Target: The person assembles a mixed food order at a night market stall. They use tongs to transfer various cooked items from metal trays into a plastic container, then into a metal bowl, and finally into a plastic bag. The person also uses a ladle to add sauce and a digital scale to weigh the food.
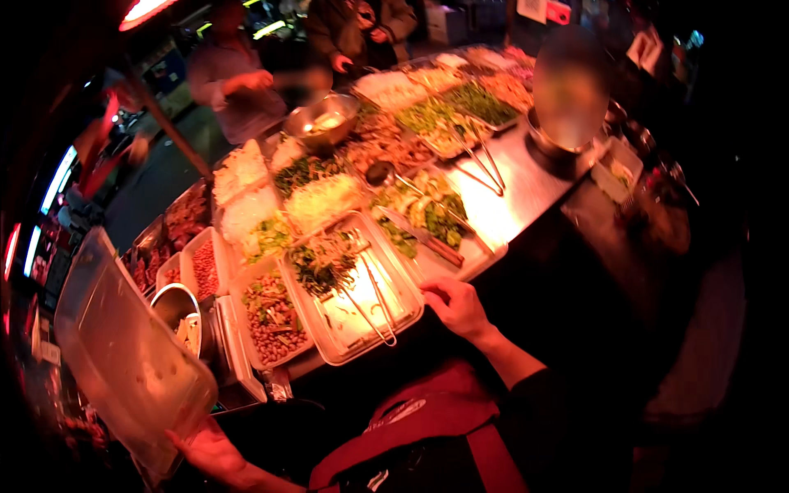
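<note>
My left hand (207, 450) grips the lower end of a large translucent plastic tub (136, 345), held up tilted at the left; its inside looks bare apart from a few dark specks. At the near edge of the food stall, my right hand (459, 307) has its fingers curled at the right rim of a white rectangular tray (335, 355). Dark leafy greens with pale shreds (327, 261) fill that tray's far half. Metal tongs (371, 308) lie across its nearly bare near half. Left of it stands a tub of peanuts mixed with chopped greens (273, 319).
A knife (427, 240) and a ladle (382, 174) rest by the cut greens. More tongs (485, 164) lie farther right. A metal bowl (322, 123) sits on the far trays; a steel pot (179, 308) stands left. People (238, 82) stand across the stall, another at the right.
</note>
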Demonstrator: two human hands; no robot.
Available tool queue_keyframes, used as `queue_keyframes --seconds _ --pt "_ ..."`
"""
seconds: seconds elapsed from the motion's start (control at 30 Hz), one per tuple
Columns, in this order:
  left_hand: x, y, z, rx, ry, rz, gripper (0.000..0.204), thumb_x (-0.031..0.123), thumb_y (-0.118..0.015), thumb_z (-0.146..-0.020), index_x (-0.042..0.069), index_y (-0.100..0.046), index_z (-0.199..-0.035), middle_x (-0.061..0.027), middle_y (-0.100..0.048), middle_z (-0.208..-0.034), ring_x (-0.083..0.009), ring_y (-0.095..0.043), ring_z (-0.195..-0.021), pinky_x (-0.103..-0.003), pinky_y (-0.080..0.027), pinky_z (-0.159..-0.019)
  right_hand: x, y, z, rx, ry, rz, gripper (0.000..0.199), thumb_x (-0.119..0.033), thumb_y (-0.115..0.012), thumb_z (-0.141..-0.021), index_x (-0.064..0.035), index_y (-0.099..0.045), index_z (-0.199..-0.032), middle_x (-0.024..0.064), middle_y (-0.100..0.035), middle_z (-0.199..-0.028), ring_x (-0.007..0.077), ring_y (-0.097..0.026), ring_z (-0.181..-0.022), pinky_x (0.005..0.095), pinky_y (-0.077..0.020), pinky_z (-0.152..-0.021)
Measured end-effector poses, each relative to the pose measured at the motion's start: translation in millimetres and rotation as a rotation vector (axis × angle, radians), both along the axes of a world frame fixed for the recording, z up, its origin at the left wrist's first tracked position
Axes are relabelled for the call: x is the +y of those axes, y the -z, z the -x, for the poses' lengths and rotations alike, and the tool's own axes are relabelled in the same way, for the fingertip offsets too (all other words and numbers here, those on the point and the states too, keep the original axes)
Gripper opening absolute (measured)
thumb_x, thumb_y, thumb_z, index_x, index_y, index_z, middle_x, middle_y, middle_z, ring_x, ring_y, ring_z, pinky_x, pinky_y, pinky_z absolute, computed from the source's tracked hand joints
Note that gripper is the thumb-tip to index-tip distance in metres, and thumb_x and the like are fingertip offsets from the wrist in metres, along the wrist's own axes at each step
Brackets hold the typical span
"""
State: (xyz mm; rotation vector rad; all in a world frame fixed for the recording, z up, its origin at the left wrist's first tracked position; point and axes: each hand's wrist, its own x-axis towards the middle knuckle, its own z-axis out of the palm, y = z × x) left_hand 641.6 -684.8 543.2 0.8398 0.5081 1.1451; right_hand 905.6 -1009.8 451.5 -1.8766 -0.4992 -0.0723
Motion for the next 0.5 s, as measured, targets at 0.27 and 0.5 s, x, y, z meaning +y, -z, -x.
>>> queue_keyframes --seconds 0.27,0.5 --pt "-37 40 -126 0.080 0.870 -0.244 0.047 0.035 -0.050 -0.086 0.005 -0.042 -0.122 -0.0099 -0.052 -0.115 -0.0253 -0.050 -0.105 -0.038 -0.046 -0.077 -51 -27 -60 0.215 -0.130 -0.530 0.043 -0.023 -0.056 -0.087 -0.0018 -0.043 -0.122 0.0041 -0.053 -0.104 0.0108 -0.050 -0.095 0.0233 -0.0417 -0.080" --pt "-113 51 -234 0.520 1.533 -0.017 0.045 0.035 -0.051 -0.083 0.006 -0.046 -0.117 -0.0104 -0.055 -0.107 -0.0293 -0.056 -0.094 -0.039 -0.047 -0.059 -225 -46 -20 0.643 0.195 -0.357 0.062 -0.048 -0.047 -0.086 -0.0046 -0.036 -0.128 0.0125 -0.049 -0.118 0.0216 -0.055 -0.097 0.0323 -0.0491 -0.072"
